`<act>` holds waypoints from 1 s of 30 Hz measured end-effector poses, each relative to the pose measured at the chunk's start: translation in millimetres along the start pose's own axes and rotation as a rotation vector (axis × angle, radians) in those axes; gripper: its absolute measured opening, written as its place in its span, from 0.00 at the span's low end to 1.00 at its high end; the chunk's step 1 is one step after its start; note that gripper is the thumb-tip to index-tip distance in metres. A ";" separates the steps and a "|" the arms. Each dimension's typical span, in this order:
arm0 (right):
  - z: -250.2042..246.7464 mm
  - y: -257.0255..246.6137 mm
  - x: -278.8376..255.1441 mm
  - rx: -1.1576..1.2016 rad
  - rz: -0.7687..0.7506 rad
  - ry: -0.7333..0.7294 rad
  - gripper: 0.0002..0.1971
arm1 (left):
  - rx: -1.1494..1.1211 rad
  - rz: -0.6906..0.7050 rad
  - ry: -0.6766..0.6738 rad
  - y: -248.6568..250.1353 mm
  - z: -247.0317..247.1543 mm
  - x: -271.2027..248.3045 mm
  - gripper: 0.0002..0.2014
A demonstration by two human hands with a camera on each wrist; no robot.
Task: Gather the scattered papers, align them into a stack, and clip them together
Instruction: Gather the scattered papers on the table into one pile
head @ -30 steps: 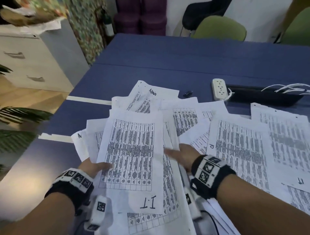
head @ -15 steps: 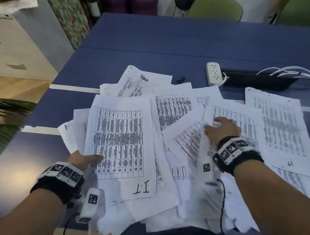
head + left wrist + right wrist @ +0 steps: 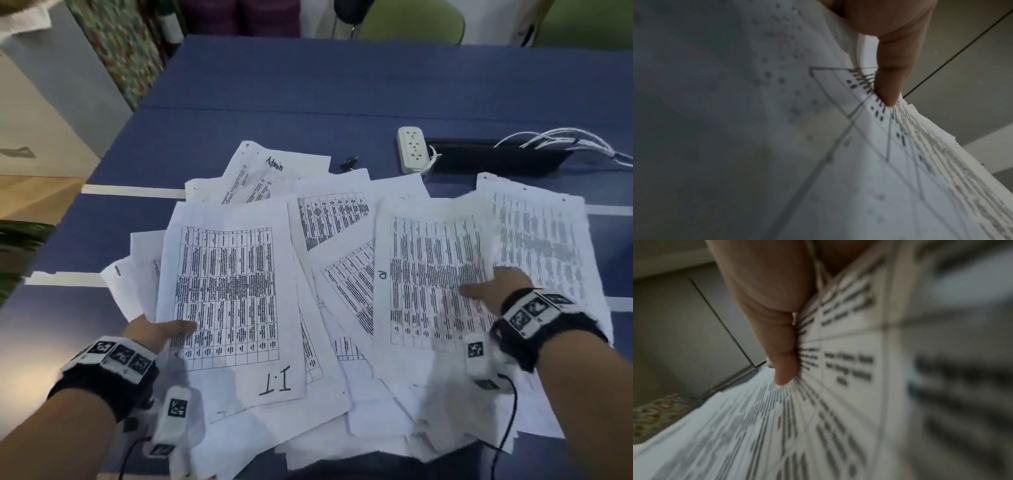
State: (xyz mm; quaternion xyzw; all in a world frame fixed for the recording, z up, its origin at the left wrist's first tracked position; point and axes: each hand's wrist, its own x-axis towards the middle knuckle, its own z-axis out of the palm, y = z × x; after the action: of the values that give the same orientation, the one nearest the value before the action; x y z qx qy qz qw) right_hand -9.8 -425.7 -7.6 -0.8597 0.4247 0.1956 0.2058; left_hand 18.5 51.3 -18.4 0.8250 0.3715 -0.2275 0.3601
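- Half a second ago the right hand (image 3: 493, 291) was lying flat on the sheet marked "P" (image 3: 435, 270); now it is pinching that sheet's right edge, thumb on top and fingers hidden beneath, and the sheet is sitting further right, overlapping the rightmost sheet (image 3: 544, 246).
- In the right wrist view the thumb (image 3: 781, 340) is pressing on printed table rows; that picture is blurring badly away from the thumb.
- The left hand (image 3: 154, 332) is gripping the left edge of the sheet marked "I.T" (image 3: 229, 301) just as it was in both earlier pictures, thumb over the print, fingers out of sight underneath.
- The left wrist view is showing the thumb (image 3: 892, 68) bearing down on the bent sheet.
- The scattered papers (image 3: 329, 240) are overlapping in a loose fan across the near half of the blue table (image 3: 342, 89), some corners hanging past its near edge.
- A sheet headed "Admin" (image 3: 274, 164) is poking out at the far side of the pile.
- A small black clip (image 3: 348, 162) is lying on bare table just beyond the papers' far edge, apart from both hands.
- A white power strip (image 3: 412, 149) is sitting to the clip's right, against a dark cable slot (image 3: 493, 157) with white cables (image 3: 565, 140) trailing right.
- Bare tabletop is stretching beyond the pile to the far edge, and also left of the pile, where two white strips (image 3: 133, 192) are crossing the surface.
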 end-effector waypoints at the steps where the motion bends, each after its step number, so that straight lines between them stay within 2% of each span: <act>1: -2.9 -2.6 -8.0 0.030 -0.061 -0.008 0.41 | -0.001 0.016 0.017 -0.1 0.6 0.9 0.36; 5: -21.0 -23.9 -43.8 0.206 -0.256 -0.058 0.27 | -0.005 0.032 0.033 1.0 0.9 0.9 0.37; 7: -39.7 -40.1 -65.9 0.267 -0.406 -0.032 0.19 | -0.016 0.032 0.031 0.3 1.2 2.0 0.38; 9: -65.0 -56.6 -87.1 0.311 -0.571 0.059 0.10 | -0.023 0.028 0.017 -1.2 1.8 5.5 0.35; 12: -105.9 -85.3 -103.6 0.616 -0.718 0.070 0.12 | -0.048 0.045 -0.011 -1.0 0.5 8.1 0.22; 14: -118.7 -99.2 -108.2 0.819 -0.731 0.030 0.18 | -0.038 0.044 -0.024 -0.6 0.2 8.4 0.21; 17: -104.7 -116.2 -111.0 0.957 -0.728 0.004 0.18 | -0.039 0.053 -0.031 -0.4 -1.2 9.3 0.19; 21: -36.1 -130.7 -107.5 0.597 -0.680 0.020 0.13 | -0.036 0.030 -0.049 -2.2 -1.0 12.2 0.21; 22: -16.5 -133.1 -106.1 0.520 -0.661 -0.012 0.14 | -0.056 0.025 -0.037 -3.2 -1.3 13.3 0.22; 24: 16.9 -134.0 -110.0 0.469 -0.589 -0.094 0.24 | -0.115 0.023 -0.014 -4.6 0.4 17.1 0.24; 26: 45.5 -132.4 -112.3 0.423 -0.515 -0.131 0.28 | -0.160 0.019 -0.013 -5.4 -0.3 17.8 0.33; 30: 74.7 -124.7 -100.6 0.310 -0.428 -0.121 0.24 | -0.151 0.011 -0.008 -2.2 1.6 12.8 0.49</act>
State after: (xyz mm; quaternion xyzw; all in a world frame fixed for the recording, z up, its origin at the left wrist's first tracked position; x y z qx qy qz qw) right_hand 22.5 -252.3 4.6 -0.8749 0.2452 0.1313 0.3966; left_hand 24.5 56.9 -28.6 0.7966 0.3815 -0.2003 0.4240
